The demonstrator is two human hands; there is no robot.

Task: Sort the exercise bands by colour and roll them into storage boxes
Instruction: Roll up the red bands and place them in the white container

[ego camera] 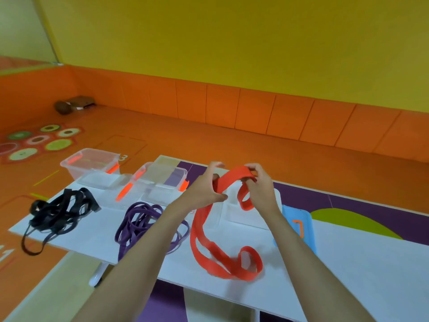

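Left grip (204, 190) pinches a wide orange-red rubber exercise band (201, 231), and right grip (260, 189) curls round the band's raised top. On the white tabletop (348, 263), from the left, lie a tangled pile of thin black bands (60, 210), a clear plastic storage box with orange latches (92, 166), a heap of purple bands (139, 224) and a second clear latched box (162, 182). The held band's lower loops trail onto the tabletop below the grips, before a third clear box (234, 214). A blue plastic lid (299, 226) lies rightmost.
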